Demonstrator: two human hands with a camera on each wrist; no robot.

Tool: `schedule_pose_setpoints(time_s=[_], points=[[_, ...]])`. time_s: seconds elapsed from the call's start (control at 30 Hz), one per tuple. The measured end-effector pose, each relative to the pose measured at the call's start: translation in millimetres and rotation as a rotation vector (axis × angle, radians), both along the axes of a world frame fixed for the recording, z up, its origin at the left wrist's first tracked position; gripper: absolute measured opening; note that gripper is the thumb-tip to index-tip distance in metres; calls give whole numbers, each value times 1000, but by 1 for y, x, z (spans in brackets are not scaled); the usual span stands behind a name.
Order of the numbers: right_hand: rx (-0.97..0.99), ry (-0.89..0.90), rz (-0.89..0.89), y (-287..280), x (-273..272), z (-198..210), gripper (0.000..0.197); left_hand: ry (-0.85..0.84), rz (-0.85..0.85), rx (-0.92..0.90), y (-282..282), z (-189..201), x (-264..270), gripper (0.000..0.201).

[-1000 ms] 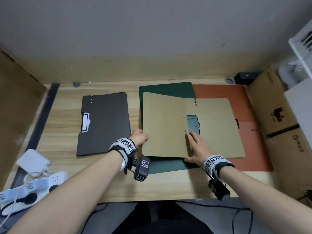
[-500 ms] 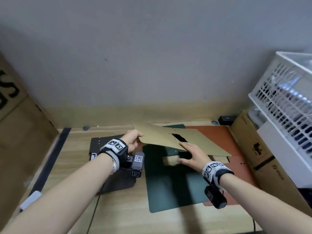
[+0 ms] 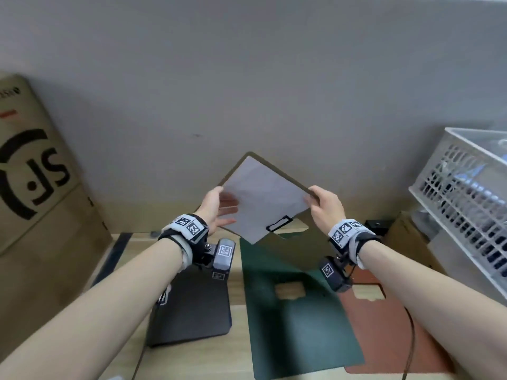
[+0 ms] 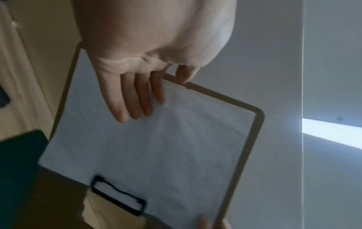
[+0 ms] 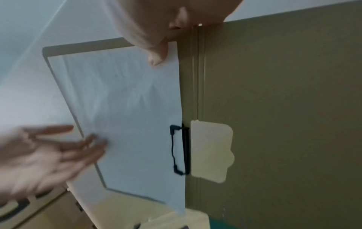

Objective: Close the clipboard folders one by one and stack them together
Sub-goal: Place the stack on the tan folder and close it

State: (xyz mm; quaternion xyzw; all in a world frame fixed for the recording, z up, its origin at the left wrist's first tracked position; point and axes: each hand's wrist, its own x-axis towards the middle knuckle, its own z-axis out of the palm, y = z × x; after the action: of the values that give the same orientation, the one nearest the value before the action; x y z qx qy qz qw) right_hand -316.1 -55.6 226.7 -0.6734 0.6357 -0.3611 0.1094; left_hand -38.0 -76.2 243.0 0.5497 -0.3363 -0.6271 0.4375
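I hold a tan clipboard folder open in the air in front of the wall. Its white sheet under the black clip faces me. My right hand pinches the top edge near the spine, thumb on the sheet. My left hand lies with straight fingers flat on the sheet at the outer edge. On the table below lie a shut black folder, a green folder and an orange-red folder partly under it.
A large cardboard box stands at the left. At the right sit a white plastic basket and brown cartons. A dark cable crosses the orange-red folder. The wooden table shows between the folders.
The tan folder has risen off the green one and turned, so its paper side faces me. Both hands rose with it, and the head view has tilted up toward the wall.
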Motion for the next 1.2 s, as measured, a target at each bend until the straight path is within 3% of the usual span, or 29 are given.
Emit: schedule_pose_setpoints(time_s=[0.07, 0.2, 0.33, 0.43, 0.5, 0.57, 0.6, 0.7, 0.87, 1.0, 1.1, 1.2], points=[[-5, -39, -38, -7, 0, 12, 6, -180, -22, 2, 2, -10, 6, 31], [31, -178, -78, -18, -2, 21, 21, -542, -115, 117, 12, -31, 13, 55], [26, -328, -94, -23, -6, 11, 29, -525, -242, 250, 28, -56, 13, 66], [38, -409, -106, -20, -5, -1, 24, -457, -151, 222, 26, -80, 12, 75], [75, -450, -151, -20, -8, -12, 22, -434, -37, 146, 22, -93, 13, 69], [121, -459, -194, -22, -14, -27, 28, -423, 35, 50, 22, -96, 13, 42], [138, -454, -211, -21, -16, -34, 29, -430, 69, 2, 21, -96, 13, 24], [215, -392, -225, -16, -18, -50, 26, -445, 196, -136, 16, -99, 15, 34], [449, -208, -180, -6, -27, -79, 35, -426, 274, -256, 4, -90, 24, 15], [679, -337, -78, 3, -36, -99, 34, -543, 191, -316, -12, -81, 30, 11], [840, -183, -53, 11, -45, -102, 36, -675, 102, -326, -17, -69, 27, 12], [716, -13, -118, 16, -52, -89, 32, -798, -9, -354, -16, -51, 12, 12]])
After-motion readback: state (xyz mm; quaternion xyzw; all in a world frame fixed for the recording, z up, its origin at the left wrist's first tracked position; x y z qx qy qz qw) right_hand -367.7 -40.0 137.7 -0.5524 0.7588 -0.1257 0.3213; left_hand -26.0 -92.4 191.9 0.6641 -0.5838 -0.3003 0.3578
